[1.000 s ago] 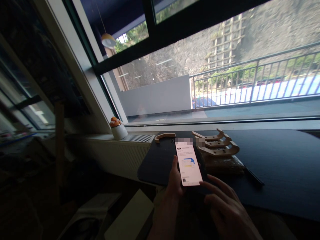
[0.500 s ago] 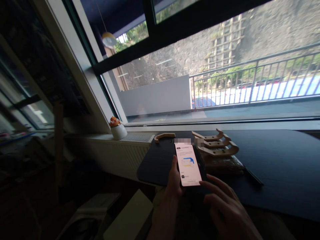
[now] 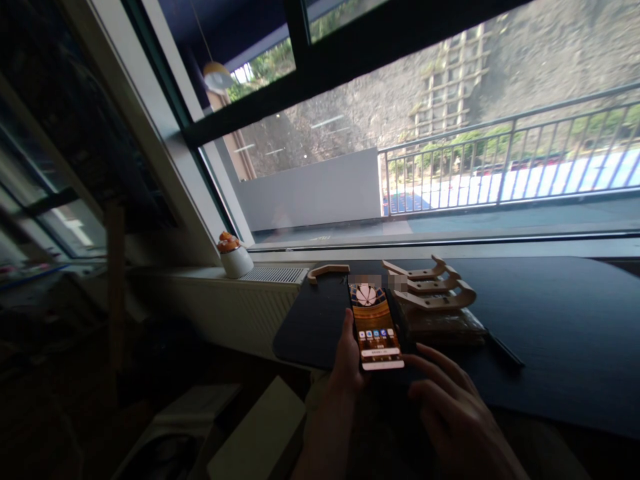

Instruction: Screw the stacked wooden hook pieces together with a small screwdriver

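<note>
A smartphone [image 3: 376, 323] is held upright in my left hand [image 3: 349, 353], its lit screen facing me with a row of app icons over a brown and gold picture. My left thumb lies along the phone's left edge. Beside the lower right corner of the phone is my right hand [image 3: 450, 393], its fingers apart and holding nothing. Just beyond the phone, curved wooden pieces [image 3: 433, 287] with dark holes rest on a brown wrapped packet [image 3: 440, 325]. A further bent wooden piece [image 3: 327, 271] lies on the dark table [image 3: 550, 320], near its far left side.
A dark pen-like stick [image 3: 505, 350] lies right of the packet. The radiator [image 3: 250, 300] runs along the wall at left, with a white pot with an orange top [image 3: 235, 257] above it. A pale box [image 3: 260, 433] stands low at left. The window [image 3: 310, 193] is behind the table.
The phone's screen has switched from a white page with a blue picture to a home screen with icons. Both hands stay almost where they were.
</note>
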`<state>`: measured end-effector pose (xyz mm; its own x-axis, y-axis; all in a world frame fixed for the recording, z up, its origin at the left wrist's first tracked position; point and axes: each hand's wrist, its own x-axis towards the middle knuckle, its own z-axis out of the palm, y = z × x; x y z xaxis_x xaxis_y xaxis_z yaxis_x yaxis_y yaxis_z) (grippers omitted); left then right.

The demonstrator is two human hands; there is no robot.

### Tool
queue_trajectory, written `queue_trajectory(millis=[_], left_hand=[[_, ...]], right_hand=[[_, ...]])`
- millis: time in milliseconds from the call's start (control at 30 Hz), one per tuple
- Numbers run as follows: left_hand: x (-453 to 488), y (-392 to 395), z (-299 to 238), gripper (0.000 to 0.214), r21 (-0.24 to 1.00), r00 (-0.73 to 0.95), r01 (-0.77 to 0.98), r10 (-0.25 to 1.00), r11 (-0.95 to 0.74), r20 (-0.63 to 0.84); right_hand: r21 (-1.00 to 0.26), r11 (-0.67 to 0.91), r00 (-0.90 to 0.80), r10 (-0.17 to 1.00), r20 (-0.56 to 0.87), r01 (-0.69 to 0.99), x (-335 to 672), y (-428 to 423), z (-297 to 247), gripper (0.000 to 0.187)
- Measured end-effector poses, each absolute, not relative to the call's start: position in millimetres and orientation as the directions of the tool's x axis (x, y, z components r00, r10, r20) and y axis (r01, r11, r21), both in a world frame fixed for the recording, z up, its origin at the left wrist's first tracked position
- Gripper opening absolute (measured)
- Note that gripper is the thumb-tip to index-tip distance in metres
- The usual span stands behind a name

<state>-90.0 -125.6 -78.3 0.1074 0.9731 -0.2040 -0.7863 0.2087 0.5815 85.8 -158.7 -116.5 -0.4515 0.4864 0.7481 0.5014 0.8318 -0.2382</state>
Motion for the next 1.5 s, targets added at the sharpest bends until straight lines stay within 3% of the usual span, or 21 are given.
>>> queue_trajectory(millis=[433, 1033, 1500], left_hand=[[-90, -124, -81, 0.069, 0.572, 0.111, -0.8, 0.981, 0.183, -0.16], [-95, -118, -92, 0.063, 0.6, 0.07, -0.786, 0.986, 0.148, -0.152], [-95, -123, -90, 0.072, 0.591, 0.148, -0.783, 0.981, 0.196, -0.129]], right_hand=[[-0.208, 0.831, -0.442, 0.466, 0.767, 0.516, 75, -152, -98, 0.03], [-0.2, 0.875, -0.608, 0.454, 0.652, 0.44, 48, -143, -77, 0.036], [-0.194, 0.863, -0.489, 0.434, 0.757, 0.465, 71, -144, -83, 0.031]])
